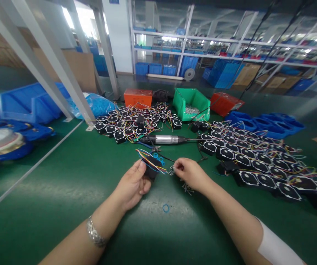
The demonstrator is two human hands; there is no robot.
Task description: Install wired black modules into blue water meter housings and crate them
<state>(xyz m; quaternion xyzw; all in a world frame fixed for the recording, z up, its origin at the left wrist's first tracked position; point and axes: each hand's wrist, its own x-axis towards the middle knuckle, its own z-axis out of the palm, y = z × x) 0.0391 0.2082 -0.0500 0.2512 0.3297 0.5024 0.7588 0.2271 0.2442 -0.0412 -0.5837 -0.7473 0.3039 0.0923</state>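
Observation:
My left hand (133, 186) is closed round a black housing part (150, 172), its thumb on the near side. Thin coloured wires (154, 164) in yellow, red, white and blue run across that part. To its right, my right hand (190, 173) has thumb and forefinger pinched together at some small silvery screws (171, 170); how many it grips is hidden. More loose screws (187, 189) lie on the green table just under that hand. Small blue rings (158, 158) lie behind the held part, and another blue ring (166, 208) lies nearer me.
An electric screwdriver (165, 139) lies crosswise beyond my hands, with pliers (155, 148) beside it. Rows of black wired units stand at left (120, 137) and right (248, 177). Behind are a green bin (179, 105) of screws and orange boxes (138, 98). A metal post (53, 62) rises left.

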